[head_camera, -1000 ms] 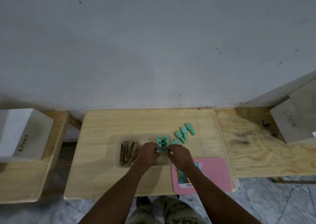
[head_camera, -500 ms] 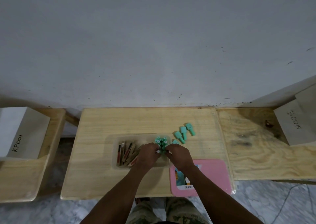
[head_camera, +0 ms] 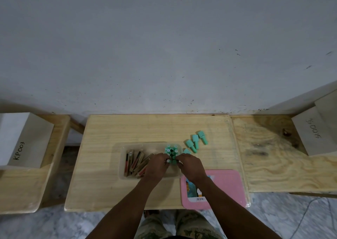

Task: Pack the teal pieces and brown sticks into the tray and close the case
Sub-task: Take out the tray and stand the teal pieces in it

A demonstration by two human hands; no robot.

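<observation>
Teal pieces (head_camera: 171,152) in grip of left hand (head_camera: 156,166), right hand (head_camera: 191,167); box (head_camera: 27,138) reads KP003

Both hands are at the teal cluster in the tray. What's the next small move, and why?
Probably the right hand should reach for the loose teal pieces lying on the table right of the tray; they are outside it.

I have the tray (head_camera: 121,165) near the middle of the bench (head_camera: 127,129), closer to its front edge. In the tray, the sticks (head_camera: 135,161) lie in the left part and a cluster of pieces (head_camera: 171,150) stands in the right part. The loose pieces (head_camera: 196,142) lie on the bench just behind and right of the tray. The case lid (head_camera: 228,187) lies flat at the front right corner. Left hand (head_camera: 156,167) and right hand (head_camera: 191,167) meet over the tray, their fingers (head_camera: 177,159) touching the cluster's near side.
</observation>
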